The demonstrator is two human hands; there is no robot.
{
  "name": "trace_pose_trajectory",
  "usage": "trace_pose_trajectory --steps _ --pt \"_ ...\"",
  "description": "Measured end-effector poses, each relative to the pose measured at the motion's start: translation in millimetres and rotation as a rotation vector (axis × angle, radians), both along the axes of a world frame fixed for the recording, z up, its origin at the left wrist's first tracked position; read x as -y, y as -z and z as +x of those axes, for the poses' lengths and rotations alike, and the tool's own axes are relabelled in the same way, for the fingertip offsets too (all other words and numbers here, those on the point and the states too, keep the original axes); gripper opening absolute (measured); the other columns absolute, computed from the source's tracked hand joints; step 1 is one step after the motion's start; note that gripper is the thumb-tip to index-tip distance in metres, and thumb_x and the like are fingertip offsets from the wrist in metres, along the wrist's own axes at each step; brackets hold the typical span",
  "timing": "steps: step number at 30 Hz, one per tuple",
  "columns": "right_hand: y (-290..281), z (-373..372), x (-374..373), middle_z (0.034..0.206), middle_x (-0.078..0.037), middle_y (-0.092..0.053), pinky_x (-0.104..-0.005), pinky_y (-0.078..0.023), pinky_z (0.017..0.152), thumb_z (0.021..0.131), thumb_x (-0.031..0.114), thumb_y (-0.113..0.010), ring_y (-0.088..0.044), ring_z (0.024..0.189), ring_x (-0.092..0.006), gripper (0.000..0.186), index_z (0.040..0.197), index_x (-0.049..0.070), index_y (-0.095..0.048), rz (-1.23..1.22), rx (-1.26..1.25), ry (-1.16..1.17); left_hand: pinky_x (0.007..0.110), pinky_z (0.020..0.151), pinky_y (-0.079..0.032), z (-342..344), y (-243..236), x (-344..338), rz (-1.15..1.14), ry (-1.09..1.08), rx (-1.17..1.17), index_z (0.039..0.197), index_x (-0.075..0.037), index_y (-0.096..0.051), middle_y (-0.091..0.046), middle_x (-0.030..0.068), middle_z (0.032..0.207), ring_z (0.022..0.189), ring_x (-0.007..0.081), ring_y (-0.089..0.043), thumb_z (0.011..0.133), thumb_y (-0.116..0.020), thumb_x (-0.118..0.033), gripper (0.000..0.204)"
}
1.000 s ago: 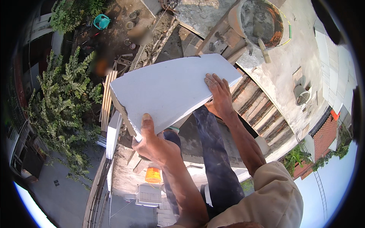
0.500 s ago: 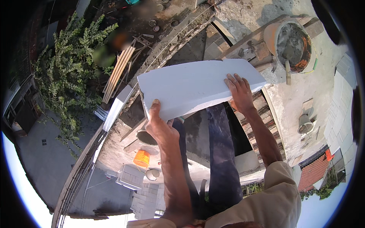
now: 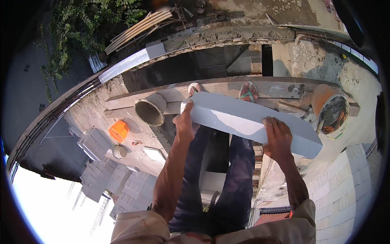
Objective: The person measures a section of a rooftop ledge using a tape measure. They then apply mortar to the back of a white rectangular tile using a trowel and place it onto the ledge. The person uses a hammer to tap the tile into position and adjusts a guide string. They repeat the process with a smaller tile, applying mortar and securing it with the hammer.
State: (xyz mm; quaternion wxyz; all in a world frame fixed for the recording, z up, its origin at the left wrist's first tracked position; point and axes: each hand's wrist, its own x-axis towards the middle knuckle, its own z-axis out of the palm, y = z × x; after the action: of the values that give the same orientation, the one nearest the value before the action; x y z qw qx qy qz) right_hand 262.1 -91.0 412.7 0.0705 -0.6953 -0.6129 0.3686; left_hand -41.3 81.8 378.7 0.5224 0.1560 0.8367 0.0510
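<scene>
Can see a leafy green tree (image 3: 95, 18) in the upper left, near some long tan poles (image 3: 140, 31). Also got a bright orange plastic bucket (image 3: 118, 131) mid-left, just beside a small round grey bucket (image 3: 119, 152), plus stacked pale-grey rectangular blocks (image 3: 345, 183) lower right.

The block (image 3: 243, 114) looks matt, pale and mostly smooth, like lightweight concrete. Beyond it lie weathered wooden planks (image 3: 280, 84), dull and stained. Left of it is an orange plastic bucket (image 3: 118, 131); right of it, rough grey mortar (image 3: 336, 110). Beneath it are trousers (image 3: 237, 183) of dark, matt cloth.
</scene>
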Motion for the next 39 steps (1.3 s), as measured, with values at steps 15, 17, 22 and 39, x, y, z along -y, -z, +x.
trace_pose_trajectory --steps 15,17,22,39 --pt "-31.9 6.2 -148.8 0.125 -0.019 -0.069 -0.0470 -0.058 0.093 0.061 0.005 -0.085 -0.069 0.112 -0.0400 0.082 0.138 0.003 -0.058 0.059 0.144 -0.279 0.049 0.104 -0.050 11.6 20.5 -112.7 0.925 1.782 0.330 0.129 -0.002 -0.061 -0.066 0.0166 0.122 0.118 0.0363 -0.065 0.059 -0.094 -0.030 0.083" --pt "-31.4 6.1 -176.9 0.125 -0.020 -0.069 -0.0478 -0.058 0.096 0.059 0.003 -0.088 -0.070 0.113 -0.0410 0.083 0.137 0.003 -0.061 0.267 0.199 -0.320 0.051 0.105 -0.050 10.1 14.1 -149.0 1.123 1.774 0.250 0.132 -0.002 -0.061 -0.067 0.0182 0.123 0.119 0.0373 -0.066 0.056 -0.095 -0.032 0.089" --pt "-23.2 25.9 -242.6 0.134 -0.021 -0.069 -0.0476 -0.054 0.110 0.061 0.004 -0.092 -0.068 0.125 -0.0389 0.087 0.141 0.000 -0.060 0.394 0.384 -0.352 0.047 0.083 -0.062 0.3 -18.1 -233.0 1.455 1.733 0.069 0.113 0.000 -0.075 -0.078 0.0198 0.099 0.093 0.0357 -0.079 0.059 -0.096 -0.031 0.066" --pt "176.0 -30.9 -352.7 0.137 -0.021 -0.070 -0.0427 -0.050 0.113 0.050 0.014 -0.097 -0.067 0.127 -0.0360 0.104 0.147 0.003 -0.060 0.348 0.230 -0.307 0.047 0.076 -0.059 -44.7 134.3 -291.9 1.185 1.769 -0.029 0.098 0.001 -0.075 -0.076 0.0201 0.086 0.087 0.0388 -0.075 0.058 -0.099 -0.041 0.062"
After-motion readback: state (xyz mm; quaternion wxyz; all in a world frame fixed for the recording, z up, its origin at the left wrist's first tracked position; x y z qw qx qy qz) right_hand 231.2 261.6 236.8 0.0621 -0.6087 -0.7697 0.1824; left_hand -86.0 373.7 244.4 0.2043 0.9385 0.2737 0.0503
